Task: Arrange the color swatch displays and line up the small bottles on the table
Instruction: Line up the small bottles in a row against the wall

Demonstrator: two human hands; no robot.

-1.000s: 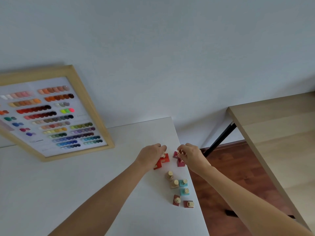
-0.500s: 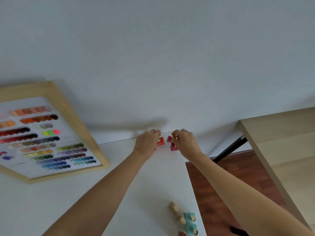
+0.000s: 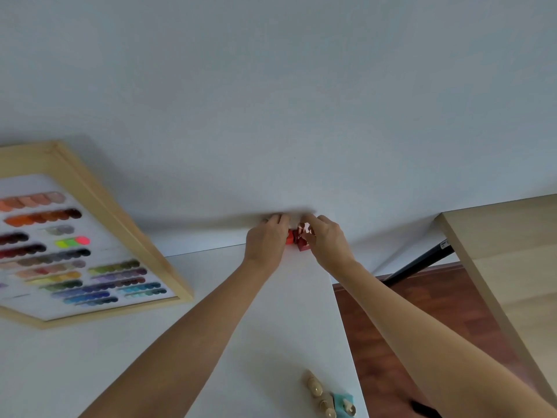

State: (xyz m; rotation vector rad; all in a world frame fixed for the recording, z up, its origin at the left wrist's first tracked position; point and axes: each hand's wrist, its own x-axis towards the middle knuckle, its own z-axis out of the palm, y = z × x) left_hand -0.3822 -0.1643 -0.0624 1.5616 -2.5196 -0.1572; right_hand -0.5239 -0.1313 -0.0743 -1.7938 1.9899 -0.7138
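Head view, looking forward and down. Both arms reach to the far right corner of the white worktop, up against the pale wall.

Left hand: fingers curled down over an orange-red bottle; only a sliver of the bottle shows at the hand's right edge, so the grip looks closed on it but the finger placement is hidden.

Right hand: fingertips pinch a dark red bottle, which sits just beside the orange-red one, the two touching or nearly so. Image is blurred here; cannot tell whether the bottles rest on the worktop or are held just above it.

Near the bottom edge, well apart from the hands: two beige bottles with gold caps and a teal bottle, clustered close together near the worktop's right edge.

At left, a wood-framed colour swatch display stands at an angle on the worktop against the wall, with rows of coloured swatches on a white backing.

To the right, a light wooden table with a black leg, over a reddish-brown wood floor.
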